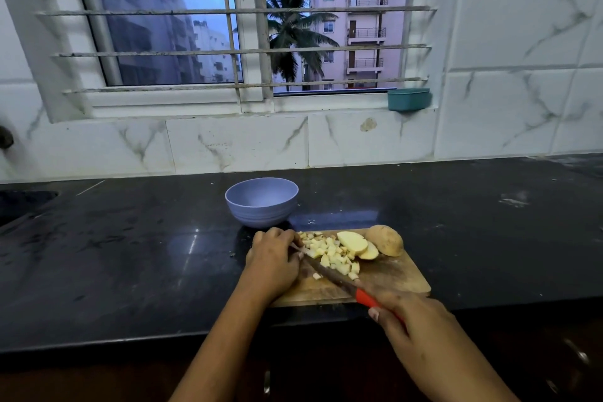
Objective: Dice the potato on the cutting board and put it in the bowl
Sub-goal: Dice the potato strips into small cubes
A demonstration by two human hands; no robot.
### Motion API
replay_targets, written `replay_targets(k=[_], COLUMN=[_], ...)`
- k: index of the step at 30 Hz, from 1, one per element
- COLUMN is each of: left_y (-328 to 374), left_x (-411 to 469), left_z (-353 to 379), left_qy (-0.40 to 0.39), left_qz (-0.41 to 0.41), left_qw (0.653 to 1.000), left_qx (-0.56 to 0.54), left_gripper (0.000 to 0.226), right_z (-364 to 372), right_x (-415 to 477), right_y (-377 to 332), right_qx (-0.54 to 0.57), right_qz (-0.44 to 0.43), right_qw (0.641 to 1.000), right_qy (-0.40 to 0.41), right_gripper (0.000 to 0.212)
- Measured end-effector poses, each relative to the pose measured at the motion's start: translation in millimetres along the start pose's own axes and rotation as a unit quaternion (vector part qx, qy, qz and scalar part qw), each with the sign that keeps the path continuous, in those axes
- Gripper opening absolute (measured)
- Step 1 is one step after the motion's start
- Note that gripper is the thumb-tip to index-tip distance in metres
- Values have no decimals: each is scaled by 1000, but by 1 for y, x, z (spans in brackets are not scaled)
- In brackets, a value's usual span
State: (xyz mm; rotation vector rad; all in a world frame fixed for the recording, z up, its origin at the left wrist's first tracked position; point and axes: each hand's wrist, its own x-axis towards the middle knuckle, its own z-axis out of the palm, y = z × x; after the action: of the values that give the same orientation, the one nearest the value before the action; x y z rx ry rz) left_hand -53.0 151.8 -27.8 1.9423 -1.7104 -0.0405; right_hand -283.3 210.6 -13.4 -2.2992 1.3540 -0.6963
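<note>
Dicing looks about half done. The right hand (pixel 414 330) grips the red handle of the knife (pixel 329 274), whose blade runs across the board (pixel 391 281) to the left hand (pixel 274 258). That hand rests with its fingers curled at the blade's tip, and I cannot tell whether it pins a piece. The dice (pixel 329 254) lie in a heap mid-board, with the slices (pixel 352 241) and the potato half (pixel 386 240) at the board's far right corner.

To cut well, keep the left fingertips tucked back from the edge, stack the slices flat and cut down cleanly.

The board sits at the desk's (pixel 130 254) front edge, its near side overhanging a little, so press lightly there. The bowl (pixel 261 202) stands just behind the board's left end. Bare desk lies on both sides.
</note>
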Motion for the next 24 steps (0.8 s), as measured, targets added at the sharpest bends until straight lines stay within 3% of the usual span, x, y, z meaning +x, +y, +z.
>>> replay_targets(k=[10,17,24], left_y=[0,2,0], left_x=[-2,-4,-14], left_z=[2,0,0], left_qy=[9,23,6], left_qz=[20,16,24], left_qw=[999,998,997], left_qx=[47,55,74], left_gripper=[27,26,27], right_z=[4,2,0], right_x=[-2,-3,0], right_y=[-9,-10,-17], right_qx=[-99,-53,-111], right_qz=[8,18,16], right_qw=[995,998,993], right_qy=[31,-3,38], right_gripper=[47,44,46])
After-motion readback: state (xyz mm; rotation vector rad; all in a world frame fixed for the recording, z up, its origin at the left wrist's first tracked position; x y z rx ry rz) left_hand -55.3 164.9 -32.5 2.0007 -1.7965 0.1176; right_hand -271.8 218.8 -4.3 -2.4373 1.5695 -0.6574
